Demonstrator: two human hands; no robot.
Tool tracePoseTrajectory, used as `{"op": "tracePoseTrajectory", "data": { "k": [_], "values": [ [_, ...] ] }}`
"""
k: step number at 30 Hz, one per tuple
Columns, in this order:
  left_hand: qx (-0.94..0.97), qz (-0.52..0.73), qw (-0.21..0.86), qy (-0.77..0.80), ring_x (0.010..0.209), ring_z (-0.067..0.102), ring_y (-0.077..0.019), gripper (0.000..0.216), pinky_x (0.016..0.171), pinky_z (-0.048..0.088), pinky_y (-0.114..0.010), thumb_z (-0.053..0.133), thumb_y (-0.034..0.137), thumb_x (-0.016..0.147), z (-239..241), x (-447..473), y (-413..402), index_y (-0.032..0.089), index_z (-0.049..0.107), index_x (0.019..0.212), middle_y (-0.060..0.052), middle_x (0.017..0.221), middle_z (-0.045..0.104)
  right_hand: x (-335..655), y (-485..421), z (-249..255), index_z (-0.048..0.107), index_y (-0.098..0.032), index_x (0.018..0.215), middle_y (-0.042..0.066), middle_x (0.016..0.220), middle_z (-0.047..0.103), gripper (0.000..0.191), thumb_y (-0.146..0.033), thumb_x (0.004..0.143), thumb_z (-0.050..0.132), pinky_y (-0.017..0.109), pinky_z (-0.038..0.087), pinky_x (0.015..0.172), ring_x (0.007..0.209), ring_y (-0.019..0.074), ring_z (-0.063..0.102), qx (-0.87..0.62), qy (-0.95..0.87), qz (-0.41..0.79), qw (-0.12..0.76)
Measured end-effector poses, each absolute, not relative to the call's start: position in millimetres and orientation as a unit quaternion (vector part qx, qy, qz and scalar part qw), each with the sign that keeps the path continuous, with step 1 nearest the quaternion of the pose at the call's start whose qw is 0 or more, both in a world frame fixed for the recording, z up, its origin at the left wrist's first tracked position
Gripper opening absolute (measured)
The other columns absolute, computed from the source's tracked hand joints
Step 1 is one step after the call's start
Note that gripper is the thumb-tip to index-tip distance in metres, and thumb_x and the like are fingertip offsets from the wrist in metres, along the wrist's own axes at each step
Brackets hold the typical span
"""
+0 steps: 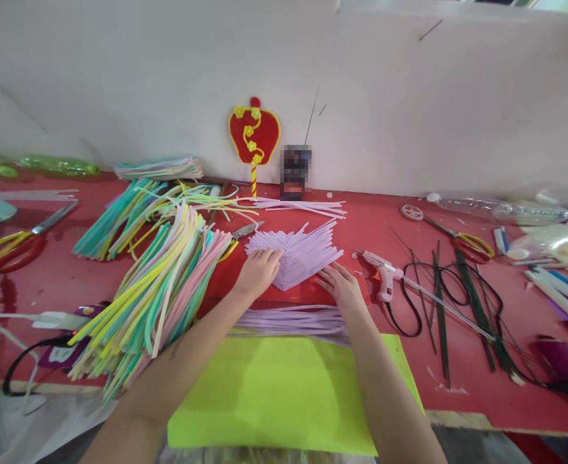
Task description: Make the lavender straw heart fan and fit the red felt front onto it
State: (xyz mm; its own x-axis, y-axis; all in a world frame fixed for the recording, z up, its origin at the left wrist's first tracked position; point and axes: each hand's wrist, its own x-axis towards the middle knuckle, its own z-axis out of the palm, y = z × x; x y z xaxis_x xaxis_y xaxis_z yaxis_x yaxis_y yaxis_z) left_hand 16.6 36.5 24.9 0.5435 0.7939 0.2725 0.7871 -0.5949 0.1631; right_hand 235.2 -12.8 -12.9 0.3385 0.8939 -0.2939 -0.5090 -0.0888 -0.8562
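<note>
A lilac leaf-shaped piece of pipe cleaners (pixel 308 254), laid out in slanting rows from a middle seam, lies flat on a red mat (pixel 265 298). My left hand (pixel 261 272) rests on its left half, fingers close together and bent down onto it; the undersides of the fingertips are hidden. At its lower right edge is my right hand (pixel 342 287), with fingers stretched out and slightly apart, touching the ends of the strips. Loose lilac pipe cleaners (pixel 293 320) lie in a bundle just below, between my wrists.
Mixed pastel pipe cleaners (pixel 163 296) heap up on the left. A pink glue gun (pixel 385 274) with its cord lies right of my hand. Scissors (pixel 472 245) lie farther right, another pair (pixel 18 248) far left. Behind stands a red-and-yellow fan-shaped ornament (pixel 255 135). A yellow-green sheet (pixel 284 393) lies in front.
</note>
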Motion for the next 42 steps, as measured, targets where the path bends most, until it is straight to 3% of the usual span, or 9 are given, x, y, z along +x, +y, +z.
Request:
{"op": "tracePoseTrajectory", "data": {
  "k": [9, 15, 22, 27, 30, 35, 42],
  "values": [
    [0.872, 0.229, 0.073, 0.428, 0.112, 0.051, -0.0222, 0.033, 0.101, 0.04, -0.039, 0.043, 0.016, 0.089, 17, 0, 17, 0.017, 0.053, 0.121, -0.008, 0.12, 0.058, 229, -12, -4, 0.067, -0.015, 0.084, 0.005, 0.085, 0.073, 0.03, -0.033, 0.062, 0.079, 0.024, 0.06, 0.058, 0.078, 0.0187, 0.071, -0.535, -0.243, 0.534, 0.608],
    [0.859, 0.233, 0.142, 0.434, 0.119, 0.049, -0.0218, 0.04, 0.103, 0.041, -0.041, 0.045, 0.016, 0.087, 12, 3, 19, 0.02, 0.049, 0.126, -0.009, 0.128, 0.054, 219, -5, -4, 0.065, -0.016, 0.086, 0.002, 0.075, 0.072, 0.033, -0.033, 0.062, 0.079, 0.03, 0.062, 0.063, 0.069, 0.018, 0.071, -0.551, -0.233, 0.539, 0.593],
    [0.859, 0.233, 0.152, 0.429, 0.121, 0.049, -0.0228, 0.043, 0.102, 0.042, -0.041, 0.048, 0.017, 0.085, 10, 4, 20, 0.02, 0.047, 0.128, -0.009, 0.132, 0.051, 205, 5, 0, 0.065, -0.017, 0.084, 0.001, 0.08, 0.072, 0.032, -0.031, 0.059, 0.079, 0.034, 0.063, 0.062, 0.073, 0.0191, 0.07, -0.547, -0.266, 0.566, 0.556],
    [0.863, 0.255, 0.15, 0.409, 0.126, 0.045, -0.022, 0.041, 0.106, 0.038, -0.042, 0.046, 0.018, 0.087, 12, 3, 19, 0.021, 0.047, 0.128, -0.01, 0.135, 0.049, 199, 1, 5, 0.063, -0.018, 0.081, 0.0, 0.074, 0.072, 0.034, -0.031, 0.055, 0.08, 0.035, 0.062, 0.063, 0.068, 0.018, 0.067, -0.556, -0.289, 0.525, 0.575],
    [0.833, 0.314, 0.154, 0.43, 0.13, 0.041, -0.021, 0.041, 0.11, 0.035, -0.042, 0.045, 0.02, 0.089, 13, 1, 20, 0.021, 0.044, 0.13, -0.01, 0.136, 0.047, 199, -3, 8, 0.063, -0.019, 0.087, -0.001, 0.079, 0.072, 0.038, -0.033, 0.056, 0.08, 0.038, 0.061, 0.068, 0.074, 0.0186, 0.068, -0.536, -0.287, 0.52, 0.6],
    [0.714, 0.431, 0.17, 0.524, 0.136, 0.035, -0.023, 0.052, 0.111, 0.034, -0.045, 0.045, 0.028, 0.09, 4, -7, 27, 0.019, 0.03, 0.14, -0.014, 0.142, 0.04, 205, -7, 11, 0.063, -0.022, 0.093, -0.001, 0.089, 0.071, 0.039, -0.031, 0.058, 0.079, 0.038, 0.06, 0.073, 0.083, 0.0179, 0.066, -0.508, -0.27, 0.499, 0.648],
    [0.657, 0.439, 0.352, 0.501, 0.139, 0.029, -0.0229, 0.065, 0.111, 0.034, -0.042, 0.048, 0.035, 0.091, -19, -5, 39, 0.022, 0.015, 0.146, -0.016, 0.153, 0.024, 209, -8, 11, 0.063, -0.023, 0.093, -0.002, 0.09, 0.07, 0.034, -0.03, 0.063, 0.076, 0.034, 0.06, 0.068, 0.08, 0.0163, 0.065, -0.493, -0.286, 0.472, 0.673]
  ]
}}
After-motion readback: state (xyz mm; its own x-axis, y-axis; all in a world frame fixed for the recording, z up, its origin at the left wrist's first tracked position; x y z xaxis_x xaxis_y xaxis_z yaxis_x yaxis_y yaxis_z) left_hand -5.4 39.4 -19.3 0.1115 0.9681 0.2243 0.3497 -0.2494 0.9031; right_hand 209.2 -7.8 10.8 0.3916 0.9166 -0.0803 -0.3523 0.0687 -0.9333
